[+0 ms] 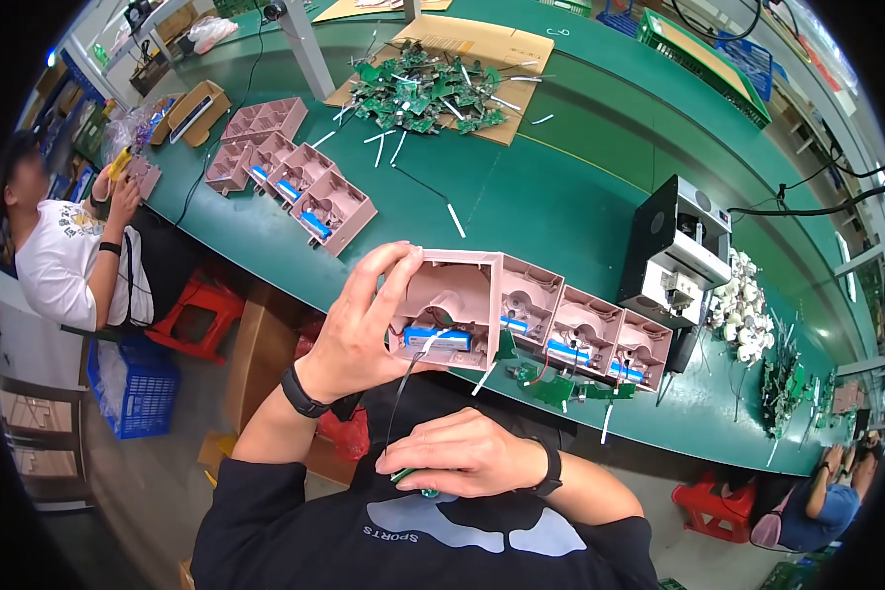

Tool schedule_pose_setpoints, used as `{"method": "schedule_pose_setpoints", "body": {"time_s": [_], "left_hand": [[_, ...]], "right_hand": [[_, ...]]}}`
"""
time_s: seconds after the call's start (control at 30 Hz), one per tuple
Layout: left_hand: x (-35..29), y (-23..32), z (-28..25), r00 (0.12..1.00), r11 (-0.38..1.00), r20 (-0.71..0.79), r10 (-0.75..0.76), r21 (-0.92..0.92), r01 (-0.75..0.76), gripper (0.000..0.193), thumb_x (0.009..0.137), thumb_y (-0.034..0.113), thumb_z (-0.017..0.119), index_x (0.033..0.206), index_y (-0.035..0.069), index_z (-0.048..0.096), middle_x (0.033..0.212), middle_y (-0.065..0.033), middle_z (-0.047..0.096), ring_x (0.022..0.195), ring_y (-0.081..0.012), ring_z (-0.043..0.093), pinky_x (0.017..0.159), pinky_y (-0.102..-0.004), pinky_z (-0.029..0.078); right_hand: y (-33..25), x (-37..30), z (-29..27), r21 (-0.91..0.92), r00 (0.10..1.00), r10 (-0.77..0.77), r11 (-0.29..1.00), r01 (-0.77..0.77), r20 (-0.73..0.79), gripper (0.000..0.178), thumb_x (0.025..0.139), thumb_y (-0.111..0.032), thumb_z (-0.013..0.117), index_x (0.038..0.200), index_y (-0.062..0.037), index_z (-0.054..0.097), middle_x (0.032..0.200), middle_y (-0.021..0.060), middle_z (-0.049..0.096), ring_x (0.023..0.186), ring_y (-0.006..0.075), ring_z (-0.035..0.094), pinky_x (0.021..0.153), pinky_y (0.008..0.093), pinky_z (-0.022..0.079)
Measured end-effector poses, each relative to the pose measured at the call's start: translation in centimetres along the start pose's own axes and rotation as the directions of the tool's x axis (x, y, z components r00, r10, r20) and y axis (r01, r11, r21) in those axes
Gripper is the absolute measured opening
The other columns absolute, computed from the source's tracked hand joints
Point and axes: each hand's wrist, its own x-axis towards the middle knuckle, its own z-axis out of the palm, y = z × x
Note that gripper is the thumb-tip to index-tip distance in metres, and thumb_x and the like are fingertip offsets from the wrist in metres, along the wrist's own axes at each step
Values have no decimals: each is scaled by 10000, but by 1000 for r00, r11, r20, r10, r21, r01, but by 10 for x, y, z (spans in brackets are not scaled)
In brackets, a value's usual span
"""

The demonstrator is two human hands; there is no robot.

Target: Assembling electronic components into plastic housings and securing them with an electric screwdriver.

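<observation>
My left hand (352, 320) is closed around the left side of a dusty-pink plastic housing (450, 287), tilted with its hollow side up. Inside lies a blue cylindrical battery (437, 340) with a white strip across it. From it a dark wire runs down to my right hand (467, 452), whose fingers are pinched on a small green circuit board (403, 475), mostly hidden by them. Right beside the held housing, several similar housings (585, 313) stand in a row on the green table, each with a blue battery. Small green boards (549, 391) hang on wires along their near side.
Beyond, a heap of green circuit boards (428, 88) lies on cardboard (501, 44). More pink housings (329, 211) sit at the left. A black-and-silver machine (674, 251) and white parts (742, 310) occupy the right. One person (74, 246) works at far left with a yellow tool; another sits at far right.
</observation>
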Motion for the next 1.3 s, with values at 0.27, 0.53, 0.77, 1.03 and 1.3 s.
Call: {"method": "schedule_pose_setpoints", "body": {"time_s": [0.27,0.53,0.77,1.03,1.3], "left_hand": [[-1,6,-2,1000,1000,23,4,-8,-3,1121,624,304,994,1554,11,440,1460,-205,495,1334,-404,545,1082,-482,493],[-4,10,-4,999,1000,41,15,-26,-14,1063,661,280,971,1545,3,450,1456,-205,495,1330,-405,543,1084,-482,490],[-3,12,-12,1000,1000,15,-2,-29,3,1083,654,319,987,1545,20,449,1449,-200,496,1318,-402,552,1068,-481,501],[-1,10,-17,997,999,-78,-28,-20,27,1142,586,342,1027,1539,65,461,1455,-187,490,1289,-386,578,1031,-465,538],[-5,11,-18,993,998,-108,-55,-6,55,1174,570,358,1033,1548,77,448,1463,-185,483,1289,-383,582,1018,-463,549]], "right_hand": [[-2,0,2,10,1000,-25,1000,25,1,342,879,-51,825,1201,11,731,1096,120,781,880,282,762,739,362,626],[-2,-1,2,9,1000,-3,1000,3,17,337,878,-52,826,1197,7,734,1099,121,780,901,279,766,756,365,632],[2,-7,3,14,1000,14,1000,-14,-23,327,884,-60,823,1196,-3,739,1117,126,778,902,278,766,762,363,631],[-3,-17,5,17,998,56,998,-56,9,321,891,-67,819,1195,-3,739,1137,125,778,901,280,766,762,358,630],[-4,-18,11,62,998,59,996,-59,5,304,896,-74,804,1183,-9,727,1077,103,766,927,288,749,787,374,628]]}}
